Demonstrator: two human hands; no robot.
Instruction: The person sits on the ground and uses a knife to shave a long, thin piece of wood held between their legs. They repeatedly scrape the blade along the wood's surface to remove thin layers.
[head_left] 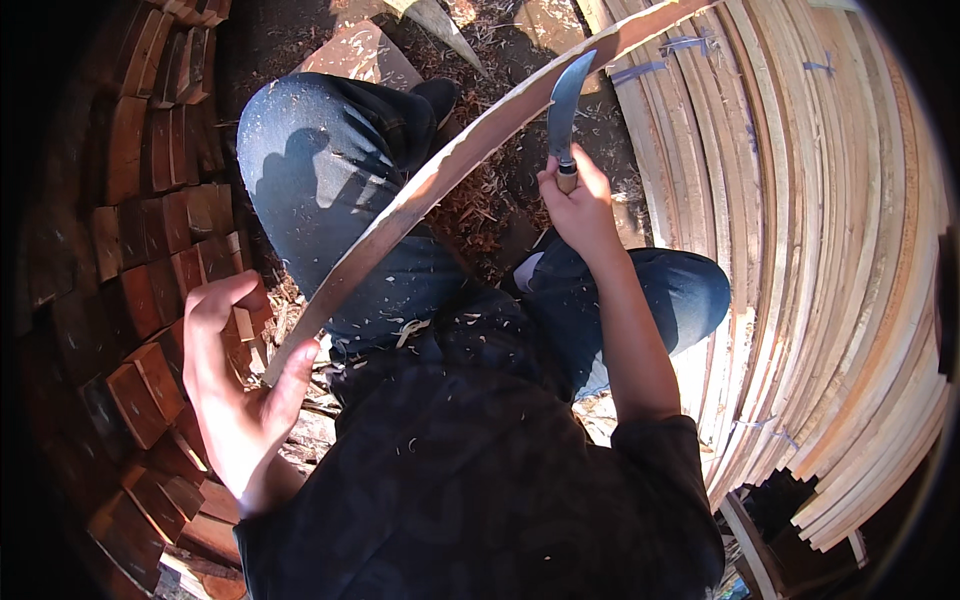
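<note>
A long, thin wooden strip [430,190] slants from low on the left, across my bent leg, to the far right. Its edges look rough. My left hand [232,365] is around the strip's near end, fingers bent and well apart from the thumb. The thumb overlaps the strip's edge; I see no firm grip. In my right hand [580,205] is a curved knife [567,105], the fingers wrapped round its pale handle. The blade points away from me, and its tip overlaps the strip's right edge in view. Whether blade and wood touch, I cannot tell.
Reddish-brown wooden blocks [150,270] are stacked along the left. Many long pale strips [800,250], some tied with blue cord [685,43], line the right side. Shavings [470,210] litter the ground and my jeans [320,190]. A flat board [365,52] lies ahead.
</note>
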